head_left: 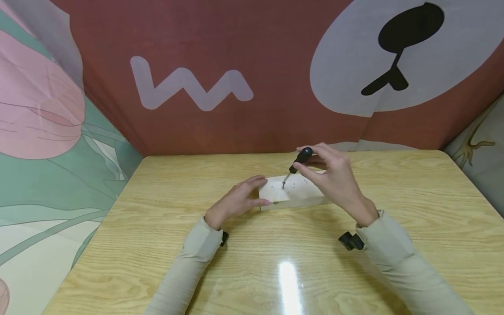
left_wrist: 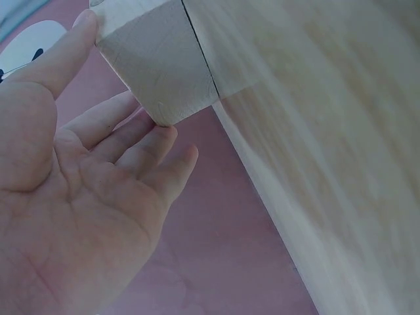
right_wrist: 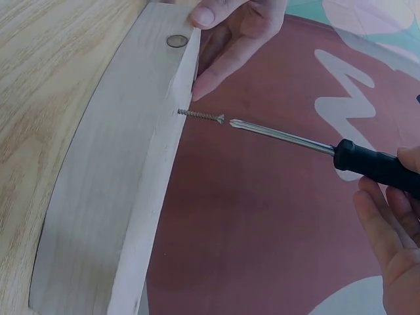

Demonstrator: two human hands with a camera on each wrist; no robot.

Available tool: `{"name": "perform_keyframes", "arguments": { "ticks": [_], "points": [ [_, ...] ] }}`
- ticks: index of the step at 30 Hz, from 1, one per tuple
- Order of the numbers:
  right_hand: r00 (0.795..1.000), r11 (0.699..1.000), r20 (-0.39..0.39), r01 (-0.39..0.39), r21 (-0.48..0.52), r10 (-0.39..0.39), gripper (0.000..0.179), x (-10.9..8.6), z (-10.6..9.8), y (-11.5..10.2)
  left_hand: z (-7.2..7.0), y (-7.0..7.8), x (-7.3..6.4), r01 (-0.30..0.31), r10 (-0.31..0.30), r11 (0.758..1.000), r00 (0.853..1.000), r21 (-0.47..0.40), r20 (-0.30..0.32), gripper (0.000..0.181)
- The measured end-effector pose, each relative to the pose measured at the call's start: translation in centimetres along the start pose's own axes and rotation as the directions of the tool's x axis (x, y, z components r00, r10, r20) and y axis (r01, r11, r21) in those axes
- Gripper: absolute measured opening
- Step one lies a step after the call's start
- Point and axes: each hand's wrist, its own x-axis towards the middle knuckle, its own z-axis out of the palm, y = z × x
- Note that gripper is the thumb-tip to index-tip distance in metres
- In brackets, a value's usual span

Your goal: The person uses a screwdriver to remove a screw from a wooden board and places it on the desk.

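A pale wooden block [head_left: 293,203] lies on the table, its top face dotted with several small dark marks. My left hand [head_left: 238,199] grips its left end, thumb at the near side and fingers at the far side; the left wrist view shows the block's end face [left_wrist: 154,69] against those fingers. A screw [right_wrist: 202,116] stands partly sunk in the top face. My right hand [head_left: 334,175] holds a black-handled screwdriver [head_left: 302,158] above the block. In the right wrist view, the screwdriver's cross-shaped tip is a small gap away from the screw head.
The wood-grain table [head_left: 157,258] runs back to a red wall covering [head_left: 220,131] with printed shapes. A patterned covering [head_left: 43,144] hangs at the left. A black wrist camera [head_left: 350,240] sits below the right wrist, close above the table.
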Motion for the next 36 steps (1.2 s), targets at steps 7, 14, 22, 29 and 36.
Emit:
{"name": "perform_keyframes", "arguments": {
  "ticks": [7, 14, 22, 29, 36],
  "points": [
    [1.000, 1.000, 0.027, -0.006, -0.003, 0.006, 0.033, 0.2, 0.3, -0.1, 0.0, 0.0, 0.0, -0.016, 0.016, 1.000, 1.000, 0.012, -0.008, 0.070],
    [0.999, 1.000, 0.039, -0.004, 0.010, 0.003, 0.033, 0.5, 0.5, -0.1, -0.1, 0.0, -0.1, -0.010, 0.010, 1.000, 1.000, 0.013, -0.005, 0.071],
    [0.998, 0.998, 0.051, -0.037, 0.046, 0.034, 0.036, 0.9, 0.8, -0.3, 0.1, -0.1, 0.0, -0.001, 0.001, 1.000, 1.000, 0.026, -0.001, 0.071],
    [0.995, 0.997, 0.069, -0.070, 0.039, 0.067, 0.035, 1.2, 1.1, -0.4, 0.1, -0.1, 0.1, 0.000, 0.000, 0.999, 1.000, 0.037, -0.007, 0.071],
    [0.995, 0.998, 0.077, -0.060, 0.032, 0.058, 0.034, 1.4, 1.4, -0.5, 0.1, -0.1, 0.0, 0.010, -0.010, 0.999, 1.000, 0.036, -0.001, 0.071]
  ]
}}
